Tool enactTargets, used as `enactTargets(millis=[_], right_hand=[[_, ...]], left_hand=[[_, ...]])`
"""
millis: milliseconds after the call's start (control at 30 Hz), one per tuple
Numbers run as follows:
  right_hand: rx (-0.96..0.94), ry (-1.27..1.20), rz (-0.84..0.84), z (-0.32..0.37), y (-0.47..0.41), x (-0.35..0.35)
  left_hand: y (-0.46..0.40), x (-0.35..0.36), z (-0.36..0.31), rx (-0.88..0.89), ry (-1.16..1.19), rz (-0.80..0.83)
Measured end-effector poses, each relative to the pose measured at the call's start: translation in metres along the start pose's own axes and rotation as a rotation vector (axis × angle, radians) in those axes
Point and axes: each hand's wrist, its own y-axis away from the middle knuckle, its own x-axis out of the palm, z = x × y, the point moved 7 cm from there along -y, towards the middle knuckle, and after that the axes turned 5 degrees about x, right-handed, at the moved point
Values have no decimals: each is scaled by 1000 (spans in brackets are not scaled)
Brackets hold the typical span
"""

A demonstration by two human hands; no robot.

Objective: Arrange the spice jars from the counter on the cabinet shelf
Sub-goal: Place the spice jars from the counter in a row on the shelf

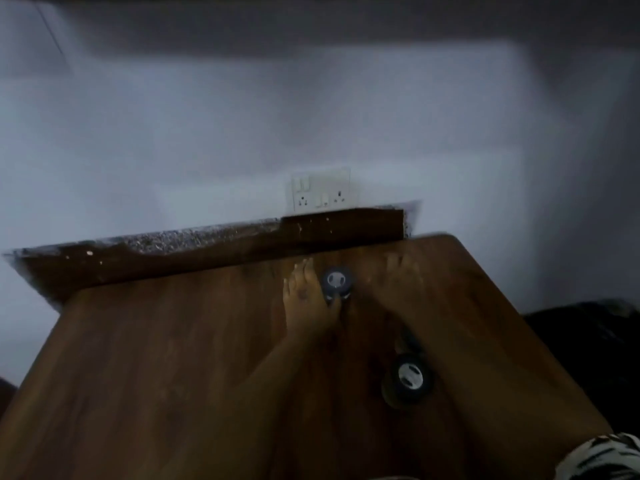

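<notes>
A person's left hand (306, 299) reaches across a brown wooden top (156, 358) in dim, motion-blurred light, its fingers stretched forward along the 9 o'clock side of a dark-capped spice jar (336, 284) and its thumb curled in against the jar's near side at 6 o'clock, so that the hand appears to grip the jar. The jar stands upright near the far edge of the top, its pale shaker insert facing the camera. The right hand (398, 282) lies at the jar's 3 o'clock, just beside it, fingers pointing to 12 o'clock; blur smears it into the wood, and whether those fingers are spread or curled cannot be told. A second jar (408, 377) with the same dark cap stands at 5 o'clock from the first, well apart from it. At 12 o'clock, a white double socket (320, 194) sits on the grey wall (207, 133). A striped sleeve (602, 457) shows at 5 o'clock.
</notes>
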Motion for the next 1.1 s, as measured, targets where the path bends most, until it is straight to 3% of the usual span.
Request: enactTargets(millis=[100, 200, 333, 467, 567, 667, 767, 867, 967, 1033, 1100], right_hand=[[118, 102, 644, -22, 44, 65], [192, 290, 826, -36, 79, 84], [365, 342, 679, -54, 101, 85], [430, 325, 810, -68, 122, 97], [534, 162, 786, -71, 121, 86], [631, -95, 800, -61, 97, 57], [609, -302, 701, -43, 59, 25], [547, -548, 401, -24, 32, -17], [433, -566, 200, -7, 27, -43], [347, -621, 177, 10, 28, -44], [327, -788, 220, 30, 31, -41]], left_hand=[[46, 45, 11, -38, 16, 174], [80, 77, 8, -10, 44, 312], [96, 100, -9, 72, 135, 407], [100, 114, -22, 176, 213, 538], [105, 123, -25, 220, 302, 677], [99, 111, -27, 232, 461, 609], [79, 85, -30, 123, 694, 452], [45, 53, -28, -54, 931, 347], [12, 19, -9, -240, 1097, 191], [-2, 6, -2, -468, 1353, 206], [-14, -8, -3, -563, 1556, 213]])
